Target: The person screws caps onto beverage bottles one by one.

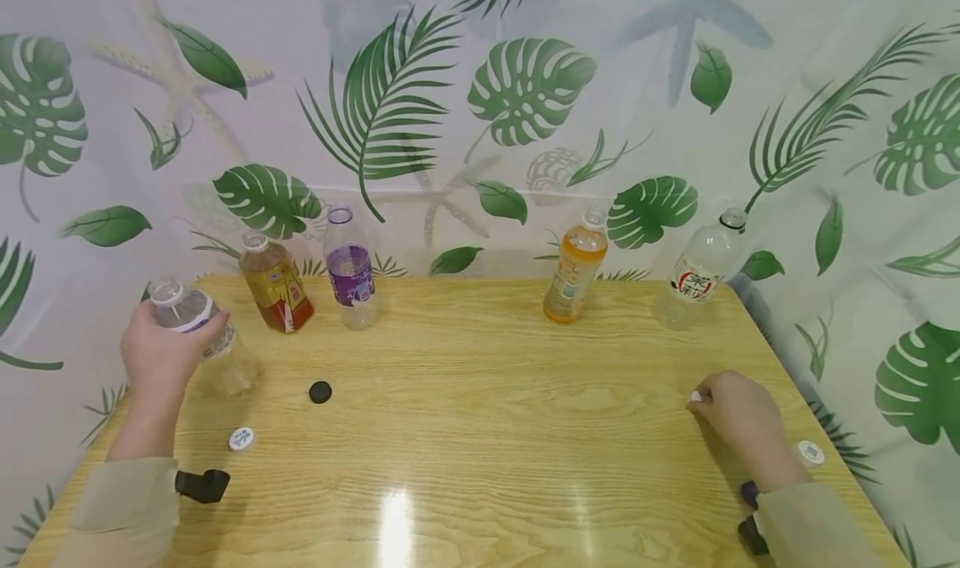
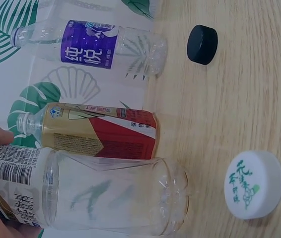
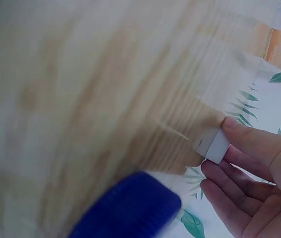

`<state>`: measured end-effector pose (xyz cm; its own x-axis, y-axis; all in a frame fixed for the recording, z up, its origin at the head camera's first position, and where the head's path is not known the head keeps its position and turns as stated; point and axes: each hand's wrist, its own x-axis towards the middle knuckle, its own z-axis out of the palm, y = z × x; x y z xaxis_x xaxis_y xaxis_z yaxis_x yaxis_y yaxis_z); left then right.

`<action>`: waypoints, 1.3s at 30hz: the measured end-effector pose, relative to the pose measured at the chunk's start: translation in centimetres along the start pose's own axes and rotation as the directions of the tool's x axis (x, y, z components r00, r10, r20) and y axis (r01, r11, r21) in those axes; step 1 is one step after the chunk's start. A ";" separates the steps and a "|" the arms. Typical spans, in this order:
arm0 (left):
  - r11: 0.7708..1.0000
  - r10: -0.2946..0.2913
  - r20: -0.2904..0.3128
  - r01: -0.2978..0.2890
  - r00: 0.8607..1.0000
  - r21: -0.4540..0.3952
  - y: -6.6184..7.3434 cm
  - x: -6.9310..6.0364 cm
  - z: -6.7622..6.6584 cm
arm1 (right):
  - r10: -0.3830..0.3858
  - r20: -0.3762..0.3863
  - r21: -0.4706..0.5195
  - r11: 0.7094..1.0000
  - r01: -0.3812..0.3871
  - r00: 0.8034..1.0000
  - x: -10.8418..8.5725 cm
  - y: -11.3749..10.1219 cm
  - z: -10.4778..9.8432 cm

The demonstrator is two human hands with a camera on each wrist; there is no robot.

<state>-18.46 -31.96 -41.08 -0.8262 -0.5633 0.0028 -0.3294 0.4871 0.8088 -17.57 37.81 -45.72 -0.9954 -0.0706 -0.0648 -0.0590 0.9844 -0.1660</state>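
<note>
My left hand (image 1: 159,350) grips an uncapped clear plastic bottle (image 1: 234,370) round its labelled upper part, at the table's left side. In the left wrist view the lower part of this bottle (image 2: 110,191) shows no drink inside. At the right, my right hand (image 1: 744,414) pinches a small white bottle cap (image 3: 218,147) between thumb and fingers, low over the table. A dark blue cap (image 3: 130,206) appears large and close in the right wrist view. A white cap with green print (image 2: 252,184) and a black cap (image 2: 202,44) lie near the left bottle.
Along the back edge of the wooden table (image 1: 465,368) stand a red-and-gold labelled bottle (image 1: 276,289), a purple-labelled bottle (image 1: 351,272), an orange-labelled bottle (image 1: 576,272) and a clear bottle (image 1: 697,272). Another white cap (image 1: 811,452) lies beside the right forearm. A leaf-patterned cloth (image 1: 480,135) hangs behind.
</note>
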 end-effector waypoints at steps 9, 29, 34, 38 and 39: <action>0.994 0.106 -0.022 -0.106 0.994 0.014 2.0 -0.7 0.4 | 0.003 -0.022 -0.004 1.000 -0.004 1.000 0.1 0.0 0.1; 0.928 0.373 0.071 -0.372 0.925 -0.029 8.9 -2.9 4.0 | 0.032 0.016 -0.010 0.999 -0.032 0.999 0.5 0.1 -0.3; 0.909 0.418 0.104 -0.413 0.903 -0.060 10.5 -3.5 5.5 | 0.035 0.021 -0.009 0.999 -0.035 0.999 0.7 0.0 -0.2; 0.893 0.450 0.137 -0.441 0.882 -0.093 11.3 -4.0 6.7 | 0.038 0.027 -0.004 0.999 -0.038 0.999 0.7 0.0 -0.1; 0.889 0.456 0.147 -0.445 0.878 -0.103 11.5 -4.1 7.0 | 0.038 0.030 -0.003 0.999 -0.038 0.999 0.6 -0.1 0.0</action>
<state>-22.06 -19.34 -35.92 -0.9425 -0.1741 0.2853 0.1219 0.6158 0.7784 -18.20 37.71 -45.72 -0.9942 -0.0378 -0.1004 -0.0214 0.9868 -0.1604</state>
